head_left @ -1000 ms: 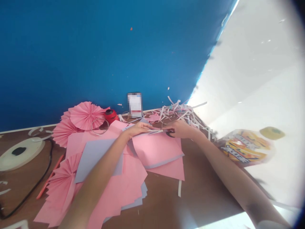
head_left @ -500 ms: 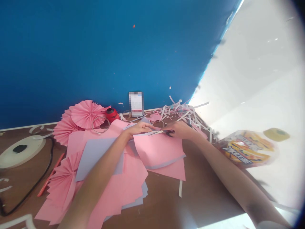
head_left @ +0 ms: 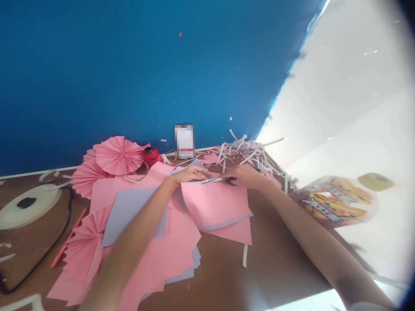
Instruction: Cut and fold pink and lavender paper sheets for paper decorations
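Observation:
My right hand (head_left: 248, 176) is closed around the dark handles of a pair of scissors (head_left: 212, 180). Their blades point left along the upper edge of a sheet of pink paper (head_left: 217, 203), which curves up off the table. At that same edge my left hand (head_left: 191, 173) grips the paper, its fingers pointing right towards the blades; part of the grip is hidden. Below this sheet lies another pink sheet with its corner towards me. Under my left forearm spread more pink sheets (head_left: 175, 255) and a lilac-grey sheet (head_left: 129, 211).
Pleated pink paper fans (head_left: 123, 154) lie left, beside a red round object (head_left: 151, 155). A phone (head_left: 184, 141) leans on the blue wall. Paper strips (head_left: 243, 149) are heaped at the back right. A white oval device (head_left: 30, 206), a red pencil-like stick (head_left: 68, 237) and a printed plastic package (head_left: 337, 199) flank the work.
Hardly anything differs. The whole view has shifted very slightly; both hands, the scissors and the pink paper keep their places.

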`<state>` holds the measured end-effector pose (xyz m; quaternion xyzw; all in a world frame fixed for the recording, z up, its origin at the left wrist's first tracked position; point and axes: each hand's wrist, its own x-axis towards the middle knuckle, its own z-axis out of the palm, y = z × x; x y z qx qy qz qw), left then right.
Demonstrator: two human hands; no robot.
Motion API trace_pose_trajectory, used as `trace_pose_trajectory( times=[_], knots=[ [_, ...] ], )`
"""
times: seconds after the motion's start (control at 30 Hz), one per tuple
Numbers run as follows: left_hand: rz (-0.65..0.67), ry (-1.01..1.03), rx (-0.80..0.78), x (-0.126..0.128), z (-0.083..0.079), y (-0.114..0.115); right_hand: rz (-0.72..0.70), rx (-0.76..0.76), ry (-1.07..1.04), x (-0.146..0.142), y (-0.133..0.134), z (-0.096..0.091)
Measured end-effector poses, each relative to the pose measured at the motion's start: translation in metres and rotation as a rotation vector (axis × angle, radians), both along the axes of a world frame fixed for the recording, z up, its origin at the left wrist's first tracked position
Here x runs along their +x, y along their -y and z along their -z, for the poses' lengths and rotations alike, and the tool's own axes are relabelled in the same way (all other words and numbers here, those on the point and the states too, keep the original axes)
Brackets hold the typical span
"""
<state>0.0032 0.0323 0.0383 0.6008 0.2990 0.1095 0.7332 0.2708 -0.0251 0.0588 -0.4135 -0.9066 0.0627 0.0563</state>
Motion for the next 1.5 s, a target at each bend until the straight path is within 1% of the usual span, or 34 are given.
trace_pose_trajectory(
  times=[0.13,0.3,0.4,0.6,0.73,0.83,1.0,1.2,1.5],
  knots=[
    [-0.027,0.004,-0.015,-0.001,-0.001,0.0,0.019,0.019,0.03,0.0,0.001,-0.001],
    [0.033,0.028,0.034,-0.007,-0.003,0.001,0.061,0.084,0.107,0.003,0.0,0.001],
    [0.053,-0.006,0.09,-0.009,-0.006,0.002,0.072,0.107,0.122,0.006,-0.003,0.003],
    [0.071,-0.024,0.123,-0.011,-0.009,0.003,0.057,0.082,0.069,0.012,-0.006,0.001],
    [0.039,-0.006,0.15,-0.011,-0.006,0.001,0.063,0.063,0.042,0.013,-0.006,0.002],
    [0.01,0.03,0.138,-0.011,-0.003,0.0,0.078,0.05,0.005,0.012,-0.006,0.003],
    [-0.042,0.06,0.128,-0.01,-0.002,-0.001,0.089,0.04,-0.056,0.008,-0.001,-0.003],
    [0.015,0.058,0.094,-0.009,-0.004,0.002,0.068,0.01,-0.087,0.002,0.004,-0.008],
    [0.035,0.066,0.095,-0.009,-0.01,0.006,0.059,0.012,-0.076,0.003,0.001,-0.001]
  ],
)
